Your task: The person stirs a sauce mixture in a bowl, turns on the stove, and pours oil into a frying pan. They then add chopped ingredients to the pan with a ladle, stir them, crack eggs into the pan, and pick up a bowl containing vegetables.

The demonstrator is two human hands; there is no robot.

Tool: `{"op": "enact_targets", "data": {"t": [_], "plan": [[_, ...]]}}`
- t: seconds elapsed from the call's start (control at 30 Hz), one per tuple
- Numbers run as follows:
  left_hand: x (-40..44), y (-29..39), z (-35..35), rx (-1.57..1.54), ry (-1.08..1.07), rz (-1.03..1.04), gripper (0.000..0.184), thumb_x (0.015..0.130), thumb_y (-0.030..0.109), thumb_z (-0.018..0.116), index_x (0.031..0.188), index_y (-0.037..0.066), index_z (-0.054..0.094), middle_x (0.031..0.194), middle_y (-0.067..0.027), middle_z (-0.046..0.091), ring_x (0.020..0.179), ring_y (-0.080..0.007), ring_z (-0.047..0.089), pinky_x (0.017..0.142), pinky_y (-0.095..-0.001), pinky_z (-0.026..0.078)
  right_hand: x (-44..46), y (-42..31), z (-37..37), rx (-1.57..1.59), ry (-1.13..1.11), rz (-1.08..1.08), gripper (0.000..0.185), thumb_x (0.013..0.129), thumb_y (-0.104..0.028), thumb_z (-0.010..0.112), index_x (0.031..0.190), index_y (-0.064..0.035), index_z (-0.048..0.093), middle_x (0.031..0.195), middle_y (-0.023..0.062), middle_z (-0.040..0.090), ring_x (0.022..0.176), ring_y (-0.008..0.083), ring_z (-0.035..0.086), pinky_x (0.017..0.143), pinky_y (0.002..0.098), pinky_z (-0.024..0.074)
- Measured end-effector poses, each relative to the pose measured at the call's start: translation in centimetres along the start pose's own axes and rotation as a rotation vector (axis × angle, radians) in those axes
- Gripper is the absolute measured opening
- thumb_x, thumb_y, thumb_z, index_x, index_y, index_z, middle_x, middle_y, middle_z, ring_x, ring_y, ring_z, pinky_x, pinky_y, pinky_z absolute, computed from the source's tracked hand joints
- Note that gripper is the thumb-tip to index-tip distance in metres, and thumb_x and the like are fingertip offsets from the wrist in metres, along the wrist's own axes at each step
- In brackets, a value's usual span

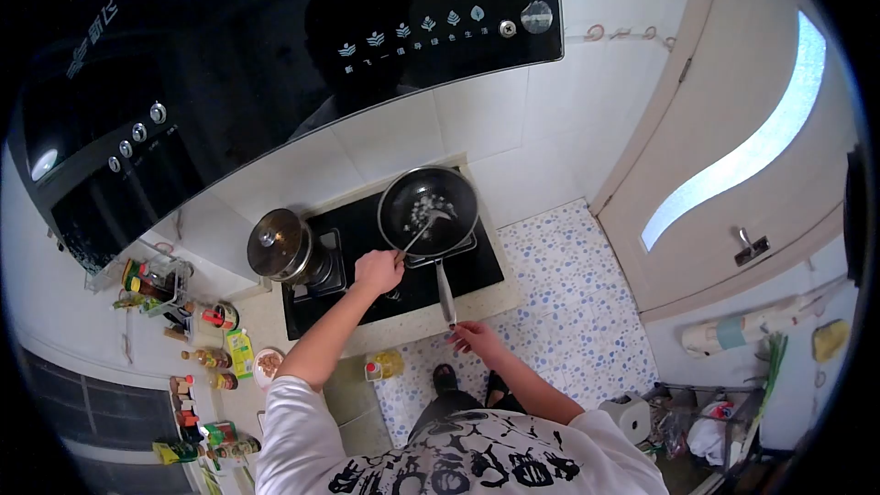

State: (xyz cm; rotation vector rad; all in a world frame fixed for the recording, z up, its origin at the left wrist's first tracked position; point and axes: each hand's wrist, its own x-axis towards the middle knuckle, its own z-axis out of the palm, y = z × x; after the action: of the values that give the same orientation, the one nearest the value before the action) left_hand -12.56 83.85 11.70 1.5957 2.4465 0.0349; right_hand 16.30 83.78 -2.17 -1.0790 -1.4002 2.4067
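Lengthwise | wok handle (445, 291) points bodyward | left hand (378, 272) clenches spatula (423, 233) | right hand (478, 340): can't tell

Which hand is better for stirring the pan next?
Probably the left hand: it grips the spatula, whose head is in the pan. The right hand is down by the handle.

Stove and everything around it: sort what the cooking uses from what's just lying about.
In use:
wok
food pieces in it
spatula, in the left hand
stove

Apparently just lying about:
lidded pot
yellow bottle on the floor
green onions, far right
plate, possibly for later
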Motion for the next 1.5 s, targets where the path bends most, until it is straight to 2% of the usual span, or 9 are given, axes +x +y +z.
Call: {"op": "enact_targets", "data": {"t": [0.07, 0.17, 0.3, 0.33, 0.43, 0.6, 0.97, 1.27, 1.5], "plan": [[1.7, -0.1, 0.9, -0.003, 0.036, -0.021, 0.028, 0.089, 0.034, 0.06, 0.096, 0.01, 0.072, 0.09, -0.0176, 0.073, 0.087, -0.037, 0.071, 0.077, -0.0491, 0.058, -0.2, 0.0, 0.1, 0.01, 0.011, -0.002, 0.033, 0.104, -0.029, 0.053, 0.121, -0.0046, 0.067, 0.099, 0.0047, 0.074, 0.078, 0.0111, 0.064, 0.069, 0.0276, 0.0498], [3.2, -1.3, 1.4, 0.018, 0.033, -0.087, 0.031, 0.091, 0.034, 0.06, 0.113, 0.016, 0.072, 0.09, -0.0145, 0.074, 0.082, -0.035, 0.071, 0.073, -0.0475, 0.059, -0.4, -0.1, 0.2, 0.006, 0.022, -0.007, 0.032, 0.104, -0.029, 0.054, 0.12, -0.0046, 0.067, 0.097, 0.0043, 0.073, 0.078, 0.0112, 0.064, 0.068, 0.0268, 0.0497], [1.4, -3.2, 1.0, 0.023, 0.008, -0.147, 0.033, 0.091, 0.034, 0.06, 0.116, 0.016, 0.071, 0.091, -0.0149, 0.074, 0.085, -0.0352, 0.071, 0.073, -0.0479, 0.058, -0.2, -0.2, 0.3, 0.019, 0.0, 0.005, 0.032, 0.104, -0.029, 0.054, 0.118, -0.0039, 0.067, 0.095, 0.0044, 0.073, 0.078, 0.0114, 0.064, 0.068, 0.0265, 0.0496], [0.4, -3.7, 1.3, 0.019, 0.037, -0.142, 0.038, 0.091, 0.035, 0.06, 0.121, 0.015, 0.07, 0.091, -0.016, 0.074, 0.085, -0.0355, 0.071, 0.074, -0.048, 0.058, -0.3, -0.2, 0.3, 0.014, -0.004, 0.005, 0.032, 0.104, -0.029, 0.054, 0.118, -0.0037, 0.067, 0.096, 0.0047, 0.073, 0.078, 0.0115, 0.064, 0.068, 0.0266, 0.0496], [-3.0, -4.0, 2.2, -0.011, 0.106, -0.156, 0.031, 0.09, 0.033, 0.059, 0.108, 0.011, 0.071, 0.093, -0.0175, 0.074, 0.086, -0.0366, 0.071, 0.076, -0.0489, 0.058, -0.2, -0.3, 0.3, -0.024, 0.005, 0.008, 0.033, 0.104, -0.031, 0.055, 0.121, -0.0051, 0.066, 0.099, 0.0058, 0.074, 0.077, 0.0122, 0.066, 0.067, 0.0265, 0.0495], [-5.3, -3.6, 4.1, -0.031, 0.077, -0.186, 0.045, 0.089, 0.033, 0.061, 0.128, 0.011, 0.066, 0.095, -0.0167, 0.074, 0.087, -0.0349, 0.072, 0.076, -0.0481, 0.059, -0.2, 0.0, 0.0, 0.005, -0.018, 0.009, 0.032, 0.104, -0.031, 0.056, 0.12, -0.0059, 0.067, 0.099, 0.0063, 0.074, 0.076, 0.0126, 0.067, 0.066, 0.0268, 0.0495], [-6.3, -3.0, 7.5, -0.189, 0.164, -0.243, 0.042, 0.092, 0.037, 0.062, 0.129, 0.016, 0.065, 0.103, -0.0152, 0.072, 0.092, -0.036, 0.07, 0.08, -0.0485, 0.057, -0.7, 0.6, -0.4, -0.01, -0.036, 0.018, 0.03, 0.104, -0.029, 0.057, 0.119, -0.0055, 0.068, 0.097, 0.0056, 0.074, 0.076, 0.0117, 0.067, 0.066, 0.0255, 0.0498], [-9.1, -2.1, 1.6, -0.115, 0.12, -0.244, 0.039, 0.09, 0.035, 0.065, 0.124, 0.015, 0.07, 0.101, -0.0145, 0.072, 0.091, -0.0338, 0.07, 0.079, -0.0446, 0.058, -0.9, 0.3, -0.5, 0.0, -0.052, 0.028, 0.03, 0.103, -0.029, 0.057, 0.116, -0.0038, 0.068, 0.095, 0.006, 0.073, 0.075, 0.0123, 0.064, 0.065, 0.0267, 0.049], [-9.1, -2.7, 0.4, -0.096, 0.068, -0.229, 0.04, 0.091, 0.037, 0.065, 0.124, 0.015, 0.071, 0.096, -0.0158, 0.073, 0.089, -0.0353, 0.07, 0.078, -0.0454, 0.057, -0.8, 0.1, -0.6, 0.023, -0.06, 0.036, 0.028, 0.103, -0.028, 0.057, 0.114, -0.0051, 0.068, 0.095, 0.0051, 0.074, 0.075, 0.0117, 0.063, 0.066, 0.0265, 0.0481]]}}
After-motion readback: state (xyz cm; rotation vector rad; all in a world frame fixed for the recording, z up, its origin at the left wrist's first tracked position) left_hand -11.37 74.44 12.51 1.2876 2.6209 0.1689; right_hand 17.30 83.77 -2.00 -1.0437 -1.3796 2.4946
